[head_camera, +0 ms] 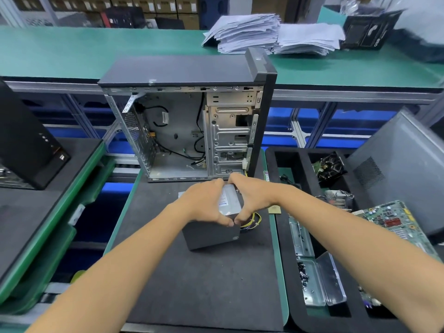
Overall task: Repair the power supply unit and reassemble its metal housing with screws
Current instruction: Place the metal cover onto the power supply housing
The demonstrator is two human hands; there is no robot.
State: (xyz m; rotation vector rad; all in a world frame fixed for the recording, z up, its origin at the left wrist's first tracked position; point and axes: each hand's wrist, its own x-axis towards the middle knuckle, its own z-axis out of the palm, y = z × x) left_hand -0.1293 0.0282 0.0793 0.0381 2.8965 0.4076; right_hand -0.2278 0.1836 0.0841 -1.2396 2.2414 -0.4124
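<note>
While both hands are wrapping around the unit [211, 227] on the mat [204, 284] — left hand [204, 203] and right hand [249, 195] curling tight on its top — they should be pressing evenly, keeping the wires [252, 221] from getting pinched.

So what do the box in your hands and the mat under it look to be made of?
The power supply box looks like sheet metal: a bare grey top face with a printed label, and a darker, matte side with crisp folded edges. The mat looks like dark foam or rubber, dull and finely textured, with no shine; which of the two cannot be told.
</note>
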